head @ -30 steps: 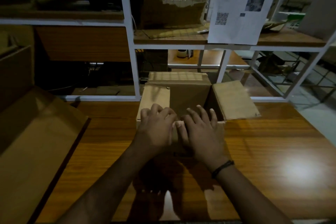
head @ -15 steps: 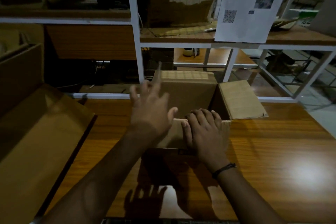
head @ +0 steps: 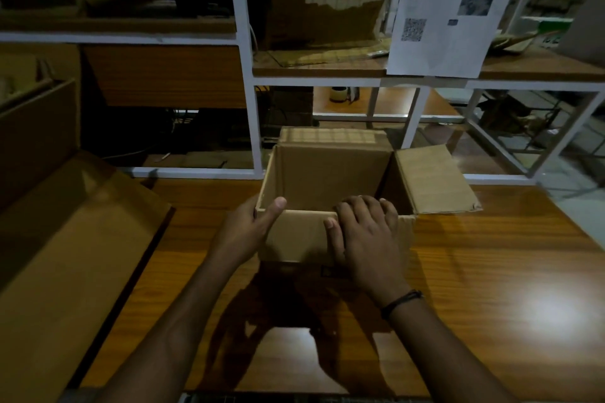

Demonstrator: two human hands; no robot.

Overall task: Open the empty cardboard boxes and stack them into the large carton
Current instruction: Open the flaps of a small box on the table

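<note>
An open, empty cardboard box (head: pixel 330 180) stands on the wooden table (head: pixel 491 271) in the middle of the view. Its right flap (head: pixel 432 180) lies spread outward and its far flap is folded back. My left hand (head: pixel 245 232) grips the box's near left corner, thumb over the rim and fingers hidden behind the left wall. My right hand (head: pixel 363 235) holds the near wall, fingers curled over its top edge into the box. The large carton (head: pixel 62 255) lies open at the left, its flap over the table's edge.
A white metal shelf frame (head: pixel 252 127) with wooden boards rises behind the table. A printed paper sheet (head: pixel 448 10) hangs from the upper shelf at the right. Torn cardboard (head: pixel 327 16) stands on that shelf. Bare table surface lies right of the box.
The left flap was swung out of the way and the box now stands open. My left hand came down from the raised flap to the near left corner. My right hand stayed on the near wall.
</note>
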